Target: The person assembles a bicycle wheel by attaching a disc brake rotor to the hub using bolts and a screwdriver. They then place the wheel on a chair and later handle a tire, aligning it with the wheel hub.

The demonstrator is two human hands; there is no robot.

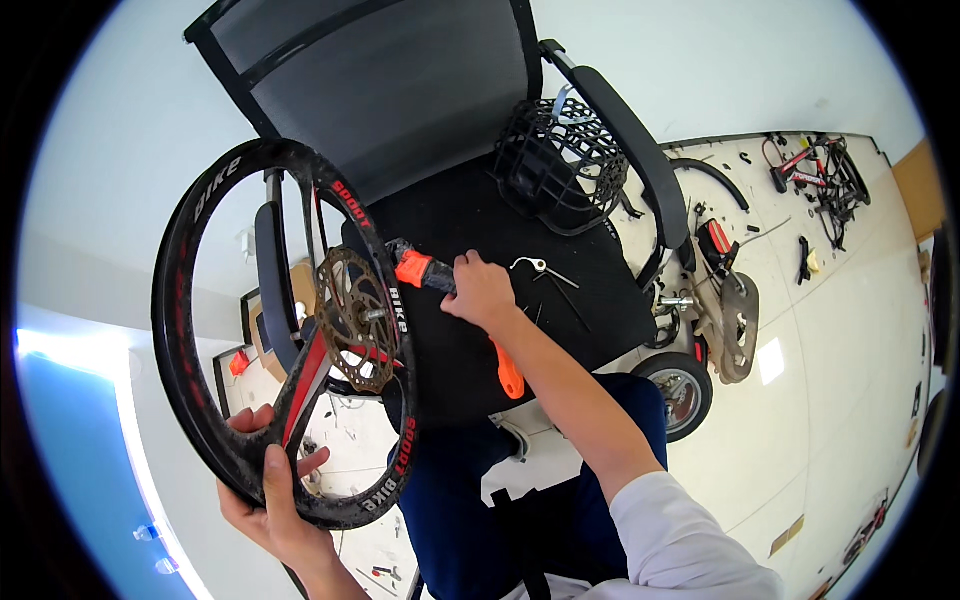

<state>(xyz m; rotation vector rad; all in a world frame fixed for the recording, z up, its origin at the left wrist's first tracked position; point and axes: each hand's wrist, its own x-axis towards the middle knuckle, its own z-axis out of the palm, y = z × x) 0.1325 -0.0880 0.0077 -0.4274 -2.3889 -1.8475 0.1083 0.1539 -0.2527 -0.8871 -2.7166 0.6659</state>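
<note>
My left hand grips the lower left rim of a black spoked bike wheel, fingers wrapped round it. The wheel stands tilted on edge, with a rusty brake disc and axle stub at its hub. My right hand is closed on the end of a black-and-orange object, whose kind I cannot make out. Below that wrist an orange handle lies on the black chair seat; its other end is hidden. A silver lever with a thin rod rests to the right of my hand.
A black basket sits at the back right of the seat, beside the armrest. On the tiled floor to the right are a small wheel, a scooter-like part and a red-and-black bike frame, among scattered small parts.
</note>
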